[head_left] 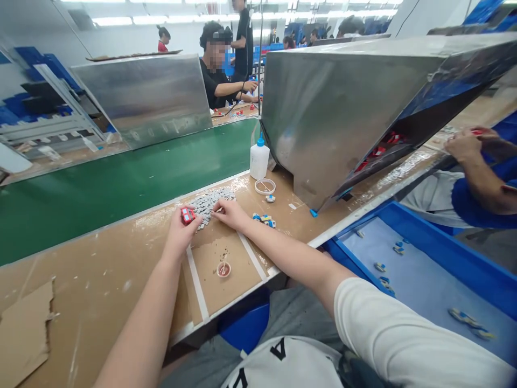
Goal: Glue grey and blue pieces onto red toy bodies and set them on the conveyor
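Observation:
Between the thumb and fingers of my left hand is a small red toy car part with pale blue-white patches on it. My right hand reaches into the right side of a pile of small flat grey pieces. Its fingertips are pressed together there, and whatever they pinch is too small to make out. Close to me on a cardboard sheet stands a little cup of reddish liquid with a stick in it. Several blue, white and yellow toy pieces lie beyond my right forearm.
A white squeeze bottle with a blue cap and a round lid stand behind the pile. To the right are a slanted metal bin holding red parts and a blue tray. Past the green belt, another person works.

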The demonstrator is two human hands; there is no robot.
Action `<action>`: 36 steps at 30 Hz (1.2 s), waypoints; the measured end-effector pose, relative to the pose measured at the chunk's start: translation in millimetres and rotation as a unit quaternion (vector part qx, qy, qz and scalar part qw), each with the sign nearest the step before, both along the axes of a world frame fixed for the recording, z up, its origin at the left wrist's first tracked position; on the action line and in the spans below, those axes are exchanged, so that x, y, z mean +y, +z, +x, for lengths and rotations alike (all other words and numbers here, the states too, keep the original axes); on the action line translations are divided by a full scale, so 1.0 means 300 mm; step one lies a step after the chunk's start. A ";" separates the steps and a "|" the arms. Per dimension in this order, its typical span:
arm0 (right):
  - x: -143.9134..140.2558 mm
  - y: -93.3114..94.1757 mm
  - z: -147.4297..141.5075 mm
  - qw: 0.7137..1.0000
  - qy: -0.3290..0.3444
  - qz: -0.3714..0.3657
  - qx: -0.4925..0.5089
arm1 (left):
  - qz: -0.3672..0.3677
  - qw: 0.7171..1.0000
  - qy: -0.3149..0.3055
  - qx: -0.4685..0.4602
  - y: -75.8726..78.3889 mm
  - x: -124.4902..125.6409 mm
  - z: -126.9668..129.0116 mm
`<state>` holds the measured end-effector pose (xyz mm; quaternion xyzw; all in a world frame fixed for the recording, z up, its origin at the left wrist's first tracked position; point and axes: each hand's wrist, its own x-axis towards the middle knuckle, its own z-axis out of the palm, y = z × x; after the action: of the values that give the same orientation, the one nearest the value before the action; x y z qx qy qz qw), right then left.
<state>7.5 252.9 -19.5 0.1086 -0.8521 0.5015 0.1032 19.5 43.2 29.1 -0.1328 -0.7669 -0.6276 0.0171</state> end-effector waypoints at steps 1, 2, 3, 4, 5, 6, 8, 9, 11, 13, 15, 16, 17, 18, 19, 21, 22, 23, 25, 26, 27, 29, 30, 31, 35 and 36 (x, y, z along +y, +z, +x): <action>0.002 -0.003 -0.007 0.999 0.005 -0.031 0.003 | -0.005 1.000 -0.010 -0.014 0.012 0.000 0.005; 0.003 -0.005 -0.012 0.998 0.009 -0.061 0.008 | -0.009 1.000 -0.015 -0.018 0.019 0.001 0.010; 0.003 -0.006 -0.016 0.996 0.015 -0.088 0.014 | -0.012 1.000 -0.014 -0.010 0.020 0.003 0.017; 0.003 -0.006 -0.018 0.993 0.021 -0.112 0.022 | -0.013 1.000 -0.009 0.007 0.016 0.005 0.024; 0.001 -0.005 -0.018 0.991 0.029 -0.131 0.029 | -0.013 1.000 -0.002 0.027 0.006 0.006 0.030; -0.001 -0.005 -0.016 0.988 0.037 -0.145 0.037 | -0.015 0.999 0.005 0.044 -0.008 0.008 0.035; -0.007 -0.004 -0.008 0.982 0.058 -0.173 0.053 | -0.034 0.997 0.008 0.064 -0.040 0.009 0.040; -0.011 -0.003 -0.003 0.977 0.073 -0.191 0.060 | -0.052 0.996 0.004 0.068 -0.056 0.009 0.039; -0.021 -0.002 0.006 0.965 0.103 -0.233 0.068 | -0.090 0.993 -0.004 0.072 -0.080 0.008 0.035; -0.029 0.001 0.015 0.951 0.119 -0.280 0.051 | -0.113 0.991 -0.003 0.073 -0.092 0.009 0.030; -0.033 0.009 0.024 0.942 0.120 -0.312 0.013 | -0.123 0.990 0.001 0.073 -0.093 0.011 0.028; -0.034 0.015 0.030 0.940 0.120 -0.320 -0.004 | -0.126 0.989 0.001 0.073 -0.092 0.013 0.029; -0.034 0.021 0.036 0.939 0.121 -0.322 -0.017 | -0.130 0.989 -0.001 0.070 -0.090 0.014 0.031; -0.034 0.028 0.042 0.940 0.123 -0.319 -0.021 | -0.134 0.989 -0.002 0.067 -0.088 0.015 0.034; -0.033 0.035 0.049 0.942 0.126 -0.312 -0.017 | -0.140 0.988 -0.004 0.063 -0.086 0.016 0.036; -0.034 0.048 0.062 0.946 0.132 -0.297 0.007 | -0.156 0.986 -0.007 0.060 -0.083 0.016 0.041; -0.035 0.054 0.069 0.948 0.135 -0.287 0.022 | -0.164 0.984 -0.010 0.062 -0.081 0.016 0.043; -0.037 0.058 0.075 0.952 0.135 -0.273 0.037 | -0.173 0.983 -0.012 0.066 -0.080 0.017 0.045; -0.040 0.066 0.087 0.962 0.125 -0.236 0.057 | -0.191 0.979 -0.010 0.072 -0.076 0.018 0.048; -0.042 0.069 0.093 0.968 0.115 -0.214 0.063 | -0.200 0.977 -0.006 0.072 -0.074 0.019 0.050; -0.043 0.071 0.098 0.973 0.105 -0.193 0.068 | -0.207 0.976 -0.001 0.069 -0.071 0.021 0.053; -0.043 0.075 0.106 0.979 0.092 -0.165 0.080 | -0.217 0.974 0.006 0.064 -0.066 0.023 0.057; -0.043 0.076 0.108 0.980 0.090 -0.157 0.087 | -0.218 0.974 0.008 0.063 -0.064 0.024 0.058; -0.042 0.078 0.109 0.980 0.089 -0.150 0.095 | -0.218 0.974 0.007 0.065 -0.063 0.025 0.059; -0.035 0.078 0.107 0.984 0.091 -0.108 0.107 | -0.218 0.973 0.004 0.082 -0.067 0.025 0.056; -0.033 0.077 0.105 0.985 0.095 -0.093 0.110 | -0.217 0.972 0.005 0.087 -0.070 0.024 0.054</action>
<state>38.9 242.9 3.6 0.2335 -0.7708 0.5713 0.1581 35.7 50.3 8.0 -0.1833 -0.8809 -0.4324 0.0578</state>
